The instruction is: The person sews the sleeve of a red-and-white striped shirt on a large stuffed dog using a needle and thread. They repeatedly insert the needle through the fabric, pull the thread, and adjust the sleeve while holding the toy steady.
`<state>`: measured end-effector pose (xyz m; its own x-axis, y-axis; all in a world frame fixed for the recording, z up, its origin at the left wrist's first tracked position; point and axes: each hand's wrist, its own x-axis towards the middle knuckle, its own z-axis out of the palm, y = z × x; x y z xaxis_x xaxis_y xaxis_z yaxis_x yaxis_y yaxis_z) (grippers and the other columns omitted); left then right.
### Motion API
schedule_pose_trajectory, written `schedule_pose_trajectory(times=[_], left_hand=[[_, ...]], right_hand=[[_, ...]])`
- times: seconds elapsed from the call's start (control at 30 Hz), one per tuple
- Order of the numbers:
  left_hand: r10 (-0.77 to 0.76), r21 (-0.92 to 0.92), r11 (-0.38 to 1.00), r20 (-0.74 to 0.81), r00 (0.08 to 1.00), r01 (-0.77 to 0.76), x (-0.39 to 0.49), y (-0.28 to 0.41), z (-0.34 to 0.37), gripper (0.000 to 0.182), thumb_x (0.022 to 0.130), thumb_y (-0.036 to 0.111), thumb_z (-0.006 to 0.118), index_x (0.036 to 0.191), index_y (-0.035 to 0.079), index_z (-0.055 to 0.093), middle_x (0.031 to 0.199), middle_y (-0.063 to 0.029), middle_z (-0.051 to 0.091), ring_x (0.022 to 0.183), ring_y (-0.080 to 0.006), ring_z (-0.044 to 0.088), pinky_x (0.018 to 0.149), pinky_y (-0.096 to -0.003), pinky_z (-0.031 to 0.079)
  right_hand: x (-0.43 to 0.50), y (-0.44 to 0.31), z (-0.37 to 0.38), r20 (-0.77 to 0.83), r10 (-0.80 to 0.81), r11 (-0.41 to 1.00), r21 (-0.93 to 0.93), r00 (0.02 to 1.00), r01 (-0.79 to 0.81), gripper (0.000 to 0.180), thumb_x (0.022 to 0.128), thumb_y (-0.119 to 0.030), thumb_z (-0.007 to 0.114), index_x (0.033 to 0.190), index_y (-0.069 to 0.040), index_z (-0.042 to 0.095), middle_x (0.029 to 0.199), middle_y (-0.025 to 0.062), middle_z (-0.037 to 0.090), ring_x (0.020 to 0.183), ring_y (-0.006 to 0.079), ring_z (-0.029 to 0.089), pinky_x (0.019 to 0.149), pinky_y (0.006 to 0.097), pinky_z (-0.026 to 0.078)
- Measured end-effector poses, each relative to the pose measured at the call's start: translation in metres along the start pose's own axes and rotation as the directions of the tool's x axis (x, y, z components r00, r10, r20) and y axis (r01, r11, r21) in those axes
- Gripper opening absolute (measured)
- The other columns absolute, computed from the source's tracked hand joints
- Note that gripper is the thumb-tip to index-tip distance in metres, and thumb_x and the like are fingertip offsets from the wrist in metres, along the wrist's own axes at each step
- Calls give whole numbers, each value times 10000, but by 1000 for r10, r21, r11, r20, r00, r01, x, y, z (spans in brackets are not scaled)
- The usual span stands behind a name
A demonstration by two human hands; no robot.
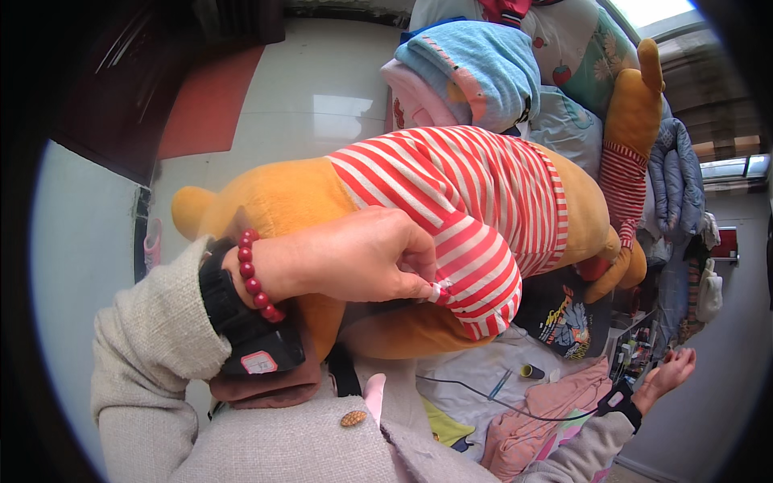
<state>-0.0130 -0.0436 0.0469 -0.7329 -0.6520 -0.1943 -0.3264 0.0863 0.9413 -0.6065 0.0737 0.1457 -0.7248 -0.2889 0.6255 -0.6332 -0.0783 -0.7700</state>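
A large orange plush toy in a red-and-white striped shirt lies across in front of me. With the thumb and fingers of my left hand, I pinch a small gathered bit of striped cloth at the puffed sleeve. My right hand is raised far off at the lower right, palm up with curled fingers; whether it holds something thin cannot be told. Below the toy, a thread spool and a thin blue tool lie on white cloth.
A second striped-shirted plush toy is at the right. Folded blue and pink blankets are piled behind. Black printed cloth and pink cloth lie lower right. A dark cable runs to my right wrist. Small items crowd a shelf.
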Motion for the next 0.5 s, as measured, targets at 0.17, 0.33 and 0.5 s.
schedule_pose_trajectory(times=[0.17, 0.33, 0.5], left_hand=[[-34, -6, 999, -4, 999, 34, 0, 1, 0, 234, 874, 196, 775, 960, -15, 720, 840, -104, 700, 758, -155, 668, 687, -292, 539], [-3, 8, 1000, 0, 1000, 3, 0, -1, 1, 229, 888, 192, 754, 960, -23, 724, 846, -119, 699, 754, -178, 669, 690, -314, 540], [-30, 36, 999, 8, 1000, 30, 1, -2, 1, 206, 903, 173, 719, 952, -28, 724, 850, -140, 684, 766, -222, 661, 709, -336, 529]], right_hand=[[-200, -137, 102, 965, -146, 952, 76, 218, 297, 245, 887, -115, 740, 1097, -17, 662, 771, -1, 482, 655, 93, 461, 596, 232, 405], [-281, -176, 161, 818, -575, 696, 495, -10, 520, 206, 799, -11, 775, 980, -26, 678, 742, 96, 547, 617, 220, 564, 559, 325, 448], [-265, -166, 170, 847, -497, 784, 344, 190, 517, 147, 827, 45, 723, 928, -8, 629, 727, 102, 550, 581, 253, 568, 512, 343, 454]])
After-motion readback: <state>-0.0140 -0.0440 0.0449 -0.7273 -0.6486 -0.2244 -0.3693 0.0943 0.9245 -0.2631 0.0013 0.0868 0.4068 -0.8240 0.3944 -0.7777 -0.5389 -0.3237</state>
